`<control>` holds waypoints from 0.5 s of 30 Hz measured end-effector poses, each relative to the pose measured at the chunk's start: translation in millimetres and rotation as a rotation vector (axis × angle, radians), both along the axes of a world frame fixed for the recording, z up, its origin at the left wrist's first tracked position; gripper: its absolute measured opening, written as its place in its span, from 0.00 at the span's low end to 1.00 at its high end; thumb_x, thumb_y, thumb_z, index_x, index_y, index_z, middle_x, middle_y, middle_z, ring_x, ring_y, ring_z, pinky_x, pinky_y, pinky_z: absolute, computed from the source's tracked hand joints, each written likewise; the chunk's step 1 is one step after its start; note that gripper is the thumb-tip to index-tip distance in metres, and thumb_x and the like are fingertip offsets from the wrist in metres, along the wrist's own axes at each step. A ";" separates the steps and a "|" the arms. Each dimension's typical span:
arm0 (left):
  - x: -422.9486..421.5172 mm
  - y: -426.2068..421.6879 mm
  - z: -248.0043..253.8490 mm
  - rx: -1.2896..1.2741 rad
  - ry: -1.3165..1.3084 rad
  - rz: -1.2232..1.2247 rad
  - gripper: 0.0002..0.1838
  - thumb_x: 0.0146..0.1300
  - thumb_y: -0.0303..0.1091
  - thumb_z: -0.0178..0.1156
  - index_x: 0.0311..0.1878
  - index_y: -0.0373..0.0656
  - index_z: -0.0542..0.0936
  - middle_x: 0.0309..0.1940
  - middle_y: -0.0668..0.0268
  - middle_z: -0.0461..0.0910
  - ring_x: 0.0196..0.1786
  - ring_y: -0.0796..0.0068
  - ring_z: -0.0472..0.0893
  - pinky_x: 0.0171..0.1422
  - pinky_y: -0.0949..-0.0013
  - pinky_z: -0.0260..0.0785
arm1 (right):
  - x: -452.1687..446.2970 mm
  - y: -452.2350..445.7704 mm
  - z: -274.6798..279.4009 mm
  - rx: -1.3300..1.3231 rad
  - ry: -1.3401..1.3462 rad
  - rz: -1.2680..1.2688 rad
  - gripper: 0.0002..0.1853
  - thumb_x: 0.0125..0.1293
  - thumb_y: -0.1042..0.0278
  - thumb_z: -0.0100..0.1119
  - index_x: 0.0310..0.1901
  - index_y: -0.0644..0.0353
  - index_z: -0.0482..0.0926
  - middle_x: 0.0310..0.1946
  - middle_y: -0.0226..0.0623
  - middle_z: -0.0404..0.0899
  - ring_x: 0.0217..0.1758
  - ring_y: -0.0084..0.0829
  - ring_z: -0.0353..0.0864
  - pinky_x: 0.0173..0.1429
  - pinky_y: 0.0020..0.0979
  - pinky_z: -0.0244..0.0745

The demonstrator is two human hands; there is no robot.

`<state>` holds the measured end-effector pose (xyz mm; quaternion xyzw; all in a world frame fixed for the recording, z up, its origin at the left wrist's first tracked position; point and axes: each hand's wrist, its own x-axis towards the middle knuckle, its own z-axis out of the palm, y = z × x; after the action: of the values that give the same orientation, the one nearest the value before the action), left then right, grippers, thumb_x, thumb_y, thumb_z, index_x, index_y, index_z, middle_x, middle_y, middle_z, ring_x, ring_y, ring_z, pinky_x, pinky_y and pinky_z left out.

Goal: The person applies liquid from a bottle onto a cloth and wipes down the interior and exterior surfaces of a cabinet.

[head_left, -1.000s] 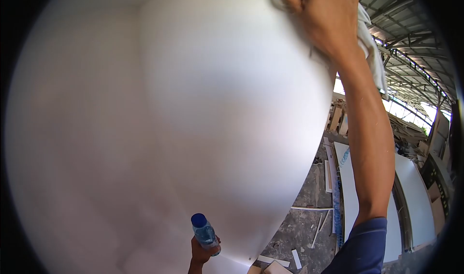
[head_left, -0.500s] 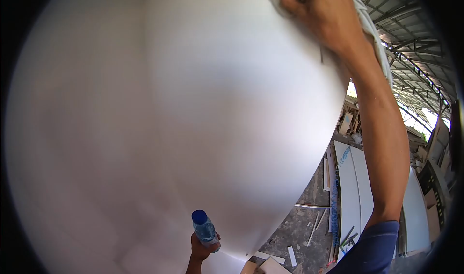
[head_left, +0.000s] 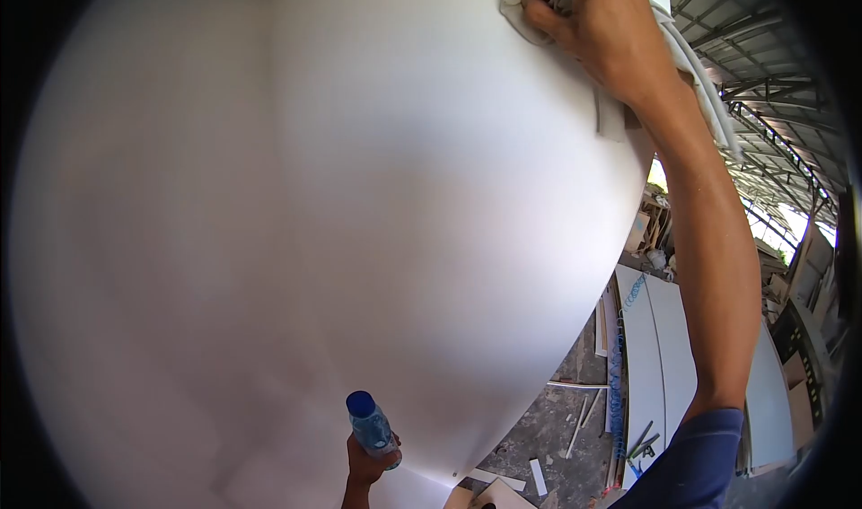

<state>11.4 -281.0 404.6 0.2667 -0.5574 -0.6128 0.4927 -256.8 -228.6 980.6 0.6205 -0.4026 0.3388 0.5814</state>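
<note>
A large white panel [head_left: 431,195] fills most of the view, with a corner line running down its left part. High up near its right edge, my right hand [head_left: 602,29] is closed on a bunched pale cloth [head_left: 514,8], which lies against the panel. Low in the view, the fingers of my left hand [head_left: 366,466] wrap around a clear bottle [head_left: 373,432] with a blue cap. The bottle stands out in front of the white surface, tilted slightly.
White boards [head_left: 669,352] lie to the right, with a coiled blue hose [head_left: 616,379] along them. Offcuts [head_left: 538,477] are scattered on the grey floor [head_left: 552,424]. More pale fabric [head_left: 690,65] hangs behind my right forearm. A metal-framed roof [head_left: 763,51] rises at the upper right.
The bottle and my left hand have shifted slightly left. At the top, the cloth has moved a little and shows more sharply. A grey strip below my right wrist is more visible.
</note>
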 end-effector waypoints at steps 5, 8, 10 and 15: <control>3.6 -1.4 -2.4 -0.022 -0.036 0.026 0.27 0.38 0.26 0.75 0.46 0.40 0.77 0.33 0.61 0.84 0.38 0.63 0.87 0.46 0.58 0.81 | 11.6 -0.1 -8.0 -0.050 -0.085 -0.004 0.05 0.54 0.79 0.64 0.23 0.70 0.82 0.28 0.46 0.81 0.35 0.38 0.79 0.40 0.41 0.79; 5.5 -4.3 -9.0 -0.033 -0.028 0.011 0.25 0.41 0.25 0.73 0.46 0.39 0.78 0.33 0.62 0.85 0.38 0.66 0.87 0.47 0.60 0.81 | 6.5 -1.5 -7.3 -0.078 0.157 -0.071 0.05 0.54 0.81 0.65 0.22 0.70 0.82 0.27 0.44 0.80 0.33 0.36 0.78 0.36 0.39 0.78; 6.5 -1.8 -2.0 -0.018 -0.040 0.024 0.25 0.40 0.25 0.74 0.46 0.39 0.78 0.33 0.61 0.85 0.38 0.65 0.87 0.47 0.59 0.81 | 18.3 19.6 7.4 0.051 -0.246 -0.135 0.04 0.54 0.80 0.65 0.24 0.69 0.83 0.29 0.43 0.81 0.36 0.36 0.80 0.40 0.39 0.81; 4.7 -2.6 -3.8 -0.024 -0.053 0.012 0.25 0.39 0.26 0.74 0.46 0.40 0.78 0.32 0.61 0.85 0.37 0.64 0.87 0.46 0.59 0.81 | -4.6 -13.3 -6.8 -0.098 0.198 -0.013 0.05 0.54 0.80 0.65 0.22 0.68 0.81 0.25 0.39 0.77 0.34 0.34 0.77 0.37 0.38 0.78</control>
<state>16.0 -283.5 400.8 0.2803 -0.5760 -0.5957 0.4846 -261.3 -241.9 973.8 0.6193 -0.3303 0.2915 0.6499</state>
